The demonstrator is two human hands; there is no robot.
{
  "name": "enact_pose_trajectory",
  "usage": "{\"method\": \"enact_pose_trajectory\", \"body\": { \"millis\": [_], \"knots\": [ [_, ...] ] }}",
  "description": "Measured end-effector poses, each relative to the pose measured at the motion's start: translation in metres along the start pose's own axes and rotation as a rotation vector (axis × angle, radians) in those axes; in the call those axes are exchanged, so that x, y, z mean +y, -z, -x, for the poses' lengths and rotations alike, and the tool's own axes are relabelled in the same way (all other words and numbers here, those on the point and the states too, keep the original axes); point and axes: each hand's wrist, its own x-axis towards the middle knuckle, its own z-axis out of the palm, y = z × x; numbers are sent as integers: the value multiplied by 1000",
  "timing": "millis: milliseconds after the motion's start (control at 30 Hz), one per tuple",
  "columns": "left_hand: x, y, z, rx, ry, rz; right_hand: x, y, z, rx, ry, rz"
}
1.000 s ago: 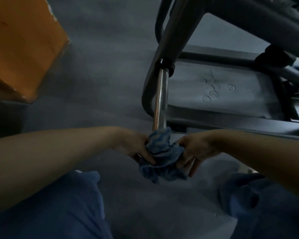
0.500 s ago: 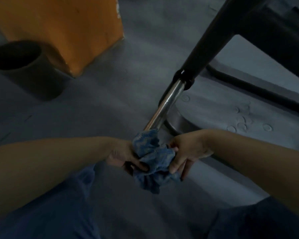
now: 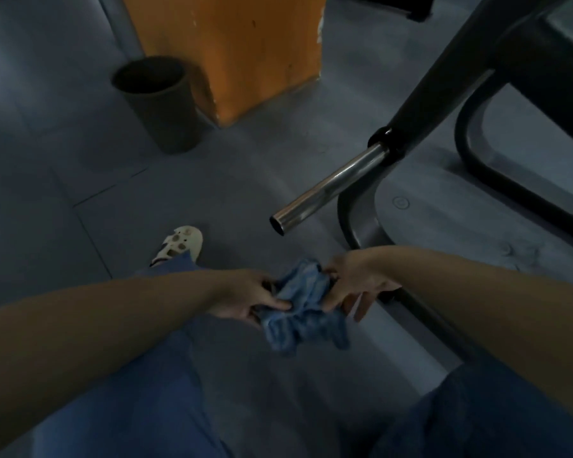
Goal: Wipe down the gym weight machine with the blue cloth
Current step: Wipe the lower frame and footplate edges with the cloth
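Trouser legs (image 3: 129, 391), blue: nearest, at the bottom of view, one on each side.

Left hand (image 3: 245, 299): thumb and fingers curled onto the left edge of the cloth, gripping it.

Right hand (image 3: 351, 282): pinching the right edge of the cloth, the lower fingers hanging straighter beneath.

Cloth (image 3: 303, 309), blue, crumpled: held between both hands, low over the floor, its lower folds dangling. Half a second ago it was bunched around the tip of the bar; now it is off the bar and well apart from it.

Shoe (image 3: 179, 244), pale, perforated: on the floor left of the hands. Not in view earlier.

Bar (image 3: 328, 186), polished metal, part of the weight machine: juts down and leftward from a black collar, its open end now bare.

Machine frame (image 3: 444, 77), black tubing: rises to the upper right, with a curved base rail on the grey floor (image 3: 63, 160).

Bin (image 3: 159, 100), dark, round: stands farther back on the left.

Block (image 3: 239, 51), orange: just behind the bin.
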Motion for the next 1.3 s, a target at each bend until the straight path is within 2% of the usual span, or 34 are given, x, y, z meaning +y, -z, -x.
{"method": "enact_pose_trajectory", "body": {
  "millis": [167, 267, 333, 567, 700, 867, 933, 1033, 1167, 1300],
  "knots": [
    [26, -44, -27, 251, -151, 212, 40, 27, 21, 265, 23, -163],
    [51, -72, -40, 319, -239, 338, 58, 37, 34, 395, 35, -248],
    [63, -85, -49, 339, -231, 358, 70, 41, 39, 457, 15, -293],
    [84, -80, -91, 309, -261, 298, 99, 69, 35, 499, -76, -333],
    [84, -75, -128, 354, -326, 239, 125, 90, 11, 589, -85, -416],
    [75, -68, -168, 386, -358, -26, 146, 102, -24, 566, -28, -593],
    [77, -61, -180, 350, -347, -93, 147, 108, -40, 578, -38, -579],
    [90, -51, -190, 210, -307, -129, 145, 121, -56, 602, -62, -583],
    [97, -59, -181, 264, -295, -380, 145, 129, -64, 630, -59, -562],
    [75, -46, -195, 352, -297, -249, 147, 134, -76, 755, 18, -544]
  ]
}}
